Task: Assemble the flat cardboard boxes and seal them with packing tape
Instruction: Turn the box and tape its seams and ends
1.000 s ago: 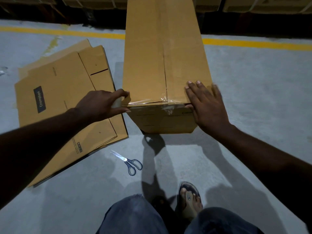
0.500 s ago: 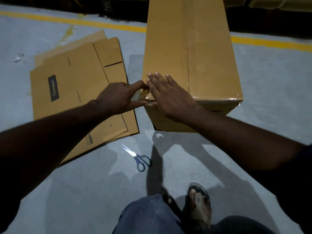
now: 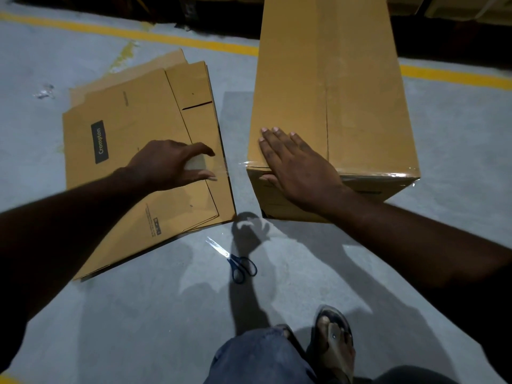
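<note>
Two hands meet an assembled cardboard box (image 3: 346,92) on a concrete floor (image 3: 138,314): the right hand (image 3: 299,167) lies flat, fingers straight, on its taped near edge; the left hand (image 3: 166,164) grips a packing tape roll (image 3: 195,163) over a stack of flat boxes (image 3: 124,112), scissors (image 3: 235,261) nearby.

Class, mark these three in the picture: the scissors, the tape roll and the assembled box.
scissors (image 3: 229,256), head view, on the pivot where blades meet handles.
tape roll (image 3: 195,162), head view, on its pale cardboard core.
assembled box (image 3: 291,87), head view, on the bare top panel.

Blue jeans (image 3: 260,356), tan-strapped sandal (image 3: 334,351)
</note>
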`<state>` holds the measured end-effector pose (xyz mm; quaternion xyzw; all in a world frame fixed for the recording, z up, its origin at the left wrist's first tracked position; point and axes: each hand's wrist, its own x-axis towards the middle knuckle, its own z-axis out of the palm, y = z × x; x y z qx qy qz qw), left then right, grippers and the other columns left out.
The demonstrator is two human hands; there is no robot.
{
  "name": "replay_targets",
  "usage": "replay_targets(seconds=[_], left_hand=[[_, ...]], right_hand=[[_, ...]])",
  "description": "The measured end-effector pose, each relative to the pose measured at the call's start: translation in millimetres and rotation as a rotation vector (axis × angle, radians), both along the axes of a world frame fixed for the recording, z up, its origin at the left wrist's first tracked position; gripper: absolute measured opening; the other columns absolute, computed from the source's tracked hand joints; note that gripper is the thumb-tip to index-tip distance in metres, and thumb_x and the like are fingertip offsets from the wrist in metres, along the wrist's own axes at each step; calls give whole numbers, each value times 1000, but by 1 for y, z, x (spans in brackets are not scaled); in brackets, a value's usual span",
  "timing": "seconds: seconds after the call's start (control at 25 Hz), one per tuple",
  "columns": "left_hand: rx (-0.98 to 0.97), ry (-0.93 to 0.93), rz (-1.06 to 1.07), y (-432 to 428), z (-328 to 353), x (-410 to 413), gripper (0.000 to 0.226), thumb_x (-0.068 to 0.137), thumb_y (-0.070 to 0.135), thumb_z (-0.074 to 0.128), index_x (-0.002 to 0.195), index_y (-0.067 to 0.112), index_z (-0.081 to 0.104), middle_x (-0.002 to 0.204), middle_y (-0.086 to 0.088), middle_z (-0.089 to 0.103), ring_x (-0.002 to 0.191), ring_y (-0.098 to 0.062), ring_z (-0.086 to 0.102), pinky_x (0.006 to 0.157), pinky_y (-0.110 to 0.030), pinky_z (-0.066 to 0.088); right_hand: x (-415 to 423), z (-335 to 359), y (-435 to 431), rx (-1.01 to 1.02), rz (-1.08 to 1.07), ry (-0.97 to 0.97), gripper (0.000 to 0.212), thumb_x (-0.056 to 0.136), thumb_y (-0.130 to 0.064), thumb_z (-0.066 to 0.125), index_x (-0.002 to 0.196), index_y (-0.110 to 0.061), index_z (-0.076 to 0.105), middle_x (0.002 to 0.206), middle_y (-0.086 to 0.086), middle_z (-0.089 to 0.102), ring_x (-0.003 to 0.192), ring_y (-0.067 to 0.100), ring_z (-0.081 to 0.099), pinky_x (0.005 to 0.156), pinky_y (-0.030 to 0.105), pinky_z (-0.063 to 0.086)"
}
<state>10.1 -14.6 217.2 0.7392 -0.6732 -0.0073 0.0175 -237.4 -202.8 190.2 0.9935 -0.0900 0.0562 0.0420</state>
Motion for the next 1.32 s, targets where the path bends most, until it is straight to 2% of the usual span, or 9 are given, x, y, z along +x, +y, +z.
replay_targets(seconds=[0.28,0.44,0.56,0.72,0.96,1.04,1.16,1.24,1.32], left_hand=[[47,15,18,-12,0,4,77,82,85,35,132,29,53,98,-6,72,77,-23,67,58,-23,43],[105,26,41,-10,3,5,79,79,86,36,132,30,52,97,-4,72,75,-20,65,58,-25,48],[101,70,9,-13,1,6,85,76,87,31,131,27,55,96,-3,72,69,-14,58,54,-16,37],[118,100,-16,-14,4,7,71,81,76,46,128,24,60,101,-4,73,75,-15,62,56,-14,32],[101,103,-68,-16,5,2,73,83,79,40,122,22,65,93,-2,72,70,-13,59,55,-14,30],[88,121,-83,-18,3,0,78,80,82,34,119,21,66,89,-1,72,67,-14,61,55,-14,31],[46,164,-79,-17,-3,2,78,84,80,35,118,17,66,89,-3,73,65,-15,61,55,-14,34],[30,179,-59,-16,-8,3,75,86,79,37,118,17,66,90,-4,72,67,-17,63,55,-18,35],[47,201,-44,-17,-15,1,71,86,77,44,120,19,65,95,-3,73,71,-16,63,58,-20,36]], right_hand=[[31,12,29,-69,-124,-5,63,95,-55,48,142,-13,45,138,23,48,124,39,47,102,54,37],[50,7,35,-83,32,57,49,101,-46,45,131,-10,58,143,20,49,142,37,35,111,59,29],[50,3,39,-83,-10,62,45,102,-42,46,125,-7,63,137,19,56,143,37,35,110,59,30],[65,8,53,-151,-74,161,52,101,-45,47,139,-10,50,140,25,51,142,45,32,108,62,31],[64,8,53,-133,-29,153,30,96,-31,59,117,-14,70,133,24,58,141,47,32,110,58,29],[66,7,53,-123,-71,158,41,96,-38,59,127,-13,65,139,24,53,144,46,26,113,59,24],[57,4,60,-44,-146,72,79,94,-56,54,152,-6,32,156,25,32,149,43,20,117,63,12],[35,-5,76,-12,6,-130,68,93,-47,57,145,-6,41,152,22,40,142,39,34,115,61,16],[11,-35,100,122,264,-214,39,87,-28,65,122,-11,61,125,16,62,116,33,56,102,51,36]])
